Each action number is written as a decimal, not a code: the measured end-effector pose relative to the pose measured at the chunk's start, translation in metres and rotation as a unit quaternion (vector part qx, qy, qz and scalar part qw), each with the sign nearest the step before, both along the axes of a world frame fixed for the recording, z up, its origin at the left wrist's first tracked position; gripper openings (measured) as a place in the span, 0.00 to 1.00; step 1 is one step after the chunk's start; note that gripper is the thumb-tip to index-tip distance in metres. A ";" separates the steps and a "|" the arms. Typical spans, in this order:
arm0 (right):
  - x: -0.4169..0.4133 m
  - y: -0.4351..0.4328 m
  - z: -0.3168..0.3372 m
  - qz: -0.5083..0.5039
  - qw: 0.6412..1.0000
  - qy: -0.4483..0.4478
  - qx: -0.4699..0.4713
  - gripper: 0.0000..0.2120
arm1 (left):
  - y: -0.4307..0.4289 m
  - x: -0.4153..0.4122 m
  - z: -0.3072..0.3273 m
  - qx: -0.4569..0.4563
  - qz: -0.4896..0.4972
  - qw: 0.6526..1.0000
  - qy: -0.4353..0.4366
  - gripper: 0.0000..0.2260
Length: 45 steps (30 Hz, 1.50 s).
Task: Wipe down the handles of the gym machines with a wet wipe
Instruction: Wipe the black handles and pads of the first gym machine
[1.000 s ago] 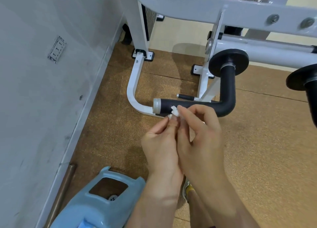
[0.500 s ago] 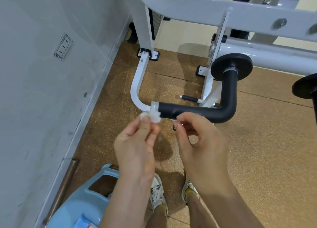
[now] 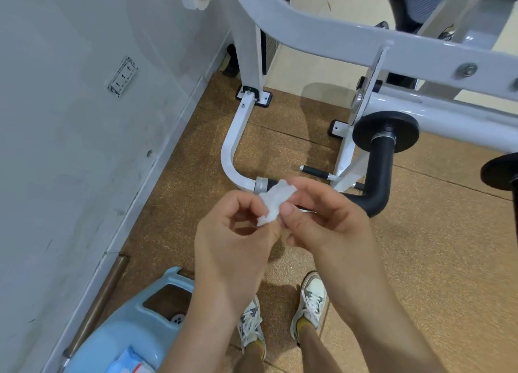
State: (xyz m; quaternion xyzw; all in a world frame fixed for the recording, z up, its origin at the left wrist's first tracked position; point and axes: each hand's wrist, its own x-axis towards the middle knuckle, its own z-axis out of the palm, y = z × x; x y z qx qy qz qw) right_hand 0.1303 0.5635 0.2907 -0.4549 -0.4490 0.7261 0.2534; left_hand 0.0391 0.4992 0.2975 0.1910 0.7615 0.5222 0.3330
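Hands are seen from the head camera, brought together in the middle of the frame over a cork-brown floor (image 3: pixel 420 260). A small crumpled white wet wipe (image 3: pixel 273 201) is pinched between them: the left hand (image 3: pixel 232 232) is curled with its fingertips closed on the lower left of the wipe, and the right hand (image 3: pixel 328 215) is closed on its upper right edge, thumb in front. The wipe is held just in front of the free end of a black padded handle (image 3: pixel 378 170), whose grey end cap (image 3: pixel 262 184) is visible just above the left hand's knuckles; whether the wipe touches the handle cannot be told. The handle is bent upward at its right end and is joined to a black disc (image 3: pixel 385 130) on the white machine frame (image 3: pixel 322 33). A grey wall (image 3: pixel 84 148) is seen along the left edge. A light blue plastic stool (image 3: pixel 126 339) stands at the bottom left corner, beside the wall. Two sneakers (image 3: pixel 311 302) are planted on the floor under the forearms.
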 end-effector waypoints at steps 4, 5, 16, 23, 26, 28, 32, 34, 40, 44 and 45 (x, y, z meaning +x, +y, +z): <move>0.005 0.013 0.006 -0.017 0.998 0.051 -0.023 0.06 | 0.000 -0.007 0.007 0.072 -0.026 0.992 -0.097 0.11; 0.005 0.016 0.006 -0.033 0.998 0.051 -0.028 0.05 | 0.001 -0.008 0.006 0.114 -0.002 0.982 -0.150 0.10; 0.021 0.062 0.028 -0.065 0.964 0.146 -0.211 0.11 | 0.033 -0.002 0.026 0.089 0.030 0.987 -0.129 0.05; 0.018 0.088 0.031 0.042 0.999 0.002 0.028 0.11 | 0.051 -0.014 0.045 -0.109 -0.211 0.971 -0.015 0.06; 0.011 0.092 0.027 0.110 0.967 -0.102 0.204 0.04 | 0.058 -0.021 0.044 -0.094 -0.197 0.976 -0.008 0.03; 0.008 0.095 0.024 0.150 0.951 -0.126 0.241 0.03 | 0.063 -0.026 0.040 -0.082 -0.180 0.980 0.003 0.02; 0.003 0.106 0.022 0.231 0.958 -0.066 0.157 0.04 | 0.072 -0.034 0.028 -0.059 -0.122 0.990 0.046 0.08; -0.005 0.114 0.018 0.259 0.956 -0.058 0.123 0.06 | 0.075 -0.038 0.022 -0.053 -0.111 0.990 0.065 0.13; -0.034 0.119 -0.007 0.311 0.942 -0.081 0.100 0.07 | 0.066 -0.067 0.005 -0.111 -0.183 0.972 0.101 0.10; -0.038 0.112 -0.019 0.377 0.896 -0.141 0.186 0.04 | 0.053 -0.074 -0.003 -0.124 -0.236 0.958 0.104 0.09; -0.037 0.113 -0.017 0.398 0.883 -0.148 0.198 0.05 | 0.051 -0.074 -0.005 -0.128 -0.236 0.958 0.096 0.08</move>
